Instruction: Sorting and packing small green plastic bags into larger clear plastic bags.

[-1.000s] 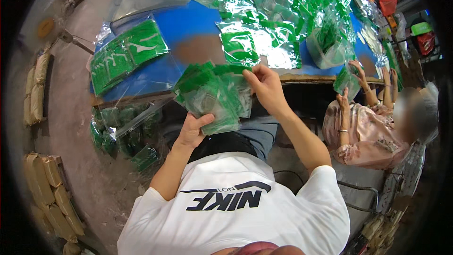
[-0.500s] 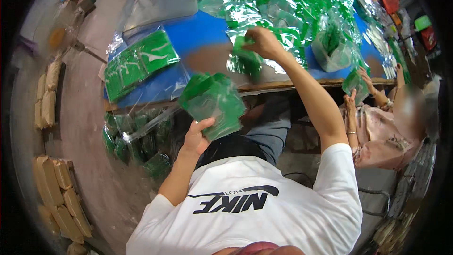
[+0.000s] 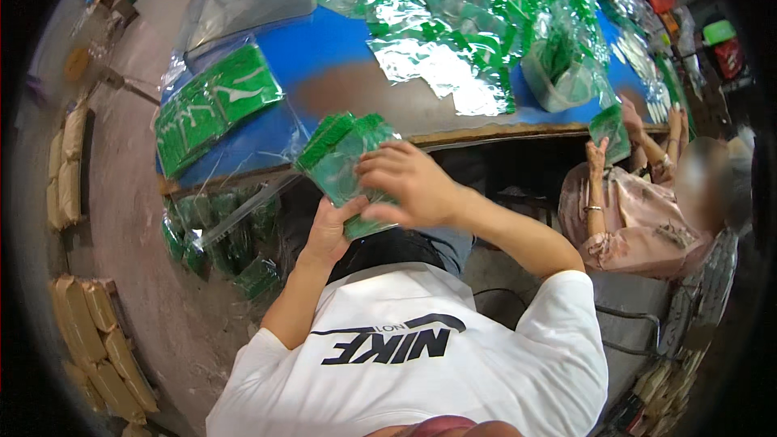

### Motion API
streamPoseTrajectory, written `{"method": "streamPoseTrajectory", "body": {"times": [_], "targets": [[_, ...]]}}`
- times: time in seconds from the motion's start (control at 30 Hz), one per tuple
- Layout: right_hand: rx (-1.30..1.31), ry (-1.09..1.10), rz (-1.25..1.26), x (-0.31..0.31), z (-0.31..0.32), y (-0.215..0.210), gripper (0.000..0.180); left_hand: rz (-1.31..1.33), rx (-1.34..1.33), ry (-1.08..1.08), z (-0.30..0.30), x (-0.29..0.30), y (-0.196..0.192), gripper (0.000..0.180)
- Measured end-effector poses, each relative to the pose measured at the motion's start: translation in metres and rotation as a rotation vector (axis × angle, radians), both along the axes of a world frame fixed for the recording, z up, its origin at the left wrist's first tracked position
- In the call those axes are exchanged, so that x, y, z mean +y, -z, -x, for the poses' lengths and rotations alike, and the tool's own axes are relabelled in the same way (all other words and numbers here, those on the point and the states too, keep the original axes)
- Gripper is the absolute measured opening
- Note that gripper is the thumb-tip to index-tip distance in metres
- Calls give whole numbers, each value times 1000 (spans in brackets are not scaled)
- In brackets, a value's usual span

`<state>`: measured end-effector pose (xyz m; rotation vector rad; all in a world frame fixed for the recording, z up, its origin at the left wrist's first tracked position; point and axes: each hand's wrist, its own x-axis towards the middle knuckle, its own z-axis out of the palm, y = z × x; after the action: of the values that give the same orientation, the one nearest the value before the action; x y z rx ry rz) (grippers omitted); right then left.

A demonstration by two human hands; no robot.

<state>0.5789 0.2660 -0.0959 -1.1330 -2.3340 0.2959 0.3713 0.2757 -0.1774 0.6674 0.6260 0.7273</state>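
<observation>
Since half a second ago my right hand (image 3: 409, 182) has come back from the far heap of packets and now lies over the stack of green packets (image 3: 344, 163), where before it was stretched out over the blue surface (image 3: 324, 48). The stack sits just this side of the surface's near edge, above my lap. My left hand (image 3: 330, 231) cups it from below, thumb up against its near face, fingers curled under; the right hand's fingers are spread and bent across the top, pressing down on the uppermost packet. I judge the step in hand to be adding a fresh packet to the stack and squaring it up. The next move, as I read it, calls for keeping the left-hand grip firm so the slick film does not fan out while the right hand lets go. Left of the stack, a flat bundle of green packets (image 3: 214, 105) lies on the surface; beyond it spreads the loose heap of shiny packets (image 3: 453, 24). To the right of the stack a co-worker's hands (image 3: 611, 133) hold a packet of their own.
</observation>
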Motion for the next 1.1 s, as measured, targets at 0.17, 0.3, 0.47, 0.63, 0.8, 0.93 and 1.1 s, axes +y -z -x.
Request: {"method": "streamPoseTrajectory", "body": {"times": [0.17,0.3,0.47,0.63,0.8,0.93,1.1], "targets": [[-407,834,-152,51,-78,34,50,236,-154,-49,0,2,-3,56],[-37,275,-23,6,-54,48,39,202,-203,-74,0,10,-2,57],[323,541,312,57,-49,21,32,196,-121,-91,-2,11,-1,58],[-93,451,-247,95,-44,54,33,172,-243,-170,18,-1,-1,55],[334,90,206,39,-34,28,21,196,-144,-198,14,8,8,55],[-190,914,-243,83,-73,35,72,185,-134,-190,15,6,9,54],[-196,334,23,28,-63,51,84,249,-146,-214,33,-2,30,61]]}}
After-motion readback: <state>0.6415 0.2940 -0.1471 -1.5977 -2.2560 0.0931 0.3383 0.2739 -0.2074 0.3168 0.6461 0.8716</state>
